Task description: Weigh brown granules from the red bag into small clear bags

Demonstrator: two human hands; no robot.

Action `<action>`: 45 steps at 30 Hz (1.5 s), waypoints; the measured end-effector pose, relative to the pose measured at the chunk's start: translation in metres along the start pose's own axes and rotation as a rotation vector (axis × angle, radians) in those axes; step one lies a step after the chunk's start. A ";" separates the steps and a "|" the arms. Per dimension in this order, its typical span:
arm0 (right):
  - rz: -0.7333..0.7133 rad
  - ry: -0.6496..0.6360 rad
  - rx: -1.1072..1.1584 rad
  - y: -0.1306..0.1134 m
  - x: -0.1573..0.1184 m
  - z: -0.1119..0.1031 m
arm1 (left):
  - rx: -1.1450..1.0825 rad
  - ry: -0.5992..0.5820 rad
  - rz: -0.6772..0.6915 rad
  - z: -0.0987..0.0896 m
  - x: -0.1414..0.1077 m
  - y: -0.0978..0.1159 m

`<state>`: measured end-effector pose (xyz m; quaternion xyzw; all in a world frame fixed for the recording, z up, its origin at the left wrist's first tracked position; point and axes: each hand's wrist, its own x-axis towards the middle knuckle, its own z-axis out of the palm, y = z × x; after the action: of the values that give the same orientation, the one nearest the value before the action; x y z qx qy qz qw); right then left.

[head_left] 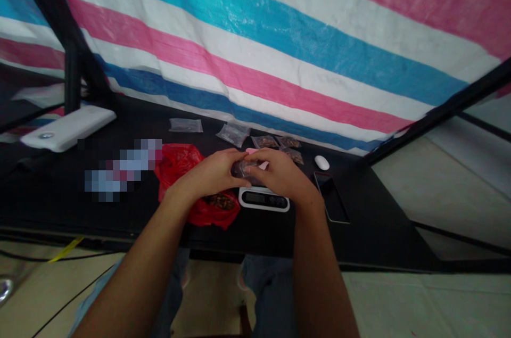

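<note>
Both hands meet over a white kitchen scale (264, 199) with a dark display. My left hand (217, 172) has its fingers curved round one side of a small clear plastic bag (244, 169). From the other side, my right hand (277, 170) grips the same bag, its thumb across the plastic. What the bag holds is too unclear to tell. Something pink shows behind the fingers. Left of the scale, partly under my left forearm, lies an open red plastic bag (178, 159) with small brown pieces (221, 200) in it.
Filled small bags (265, 141) lie behind my hands, beside flat clear bags (186, 125). A white mouse (321, 162) and a phone (331, 197) are at the right. A white device (67, 128) stands at the left. Striped sheeting (255, 45) hangs behind the black table (131, 215).
</note>
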<state>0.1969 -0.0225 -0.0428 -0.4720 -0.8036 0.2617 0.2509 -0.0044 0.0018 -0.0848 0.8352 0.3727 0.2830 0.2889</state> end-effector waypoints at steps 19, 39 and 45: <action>-0.084 0.202 0.160 -0.016 0.016 0.006 | -0.199 0.190 -0.119 -0.005 -0.011 0.003; 0.020 0.264 0.156 0.039 -0.006 -0.015 | -0.302 0.204 -0.100 -0.001 -0.009 0.006; 0.079 0.156 0.026 0.055 -0.012 -0.014 | -0.378 0.198 -0.087 0.004 -0.003 0.010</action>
<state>0.2452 -0.0077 -0.0703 -0.5190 -0.7589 0.2443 0.3084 0.0012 -0.0074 -0.0808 0.7176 0.3752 0.4159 0.4140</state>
